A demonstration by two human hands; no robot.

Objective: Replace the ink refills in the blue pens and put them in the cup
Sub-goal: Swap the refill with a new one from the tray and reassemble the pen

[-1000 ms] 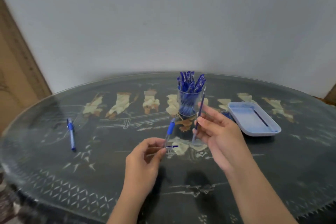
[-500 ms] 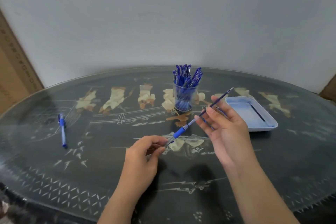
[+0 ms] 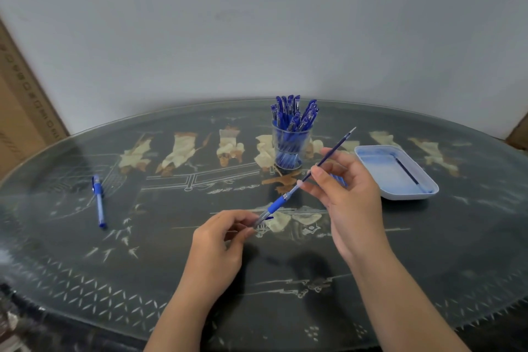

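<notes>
The step in hand is the refill swap on one pen. The left grip (image 3: 225, 240) is pinched on the rear end of a clear plastic pen barrel with a blue rubber sleeve (image 3: 273, 206), held above the table. The right grip (image 3: 351, 191) is clamped by fingertips on a thin dark-blue ink refill (image 3: 328, 158). The refill's lower end sits at the barrel's open mouth, between the two grips, and its pale tip points up and away past the right grip. Whether the refill is going in or coming out cannot be told. Either way, the next move likely calls for keeping refill and barrel in one line while sliding along it, since a thin tube bends easily. A small blue piece shows under the right grip's fingers, too hidden to identify. Just beyond the right grip stands the clear cup packed with blue pens (image 3: 291, 148), and crowded as it looks, another pen may need threading in. To that grip's right is a pale blue plastic tray (image 3: 428, 188) holding one dark refill (image 3: 407, 170). Well to the left of the left grip, a loose blue pen (image 3: 99, 203) lies on the dark glass-topped table (image 3: 428, 251).
</notes>
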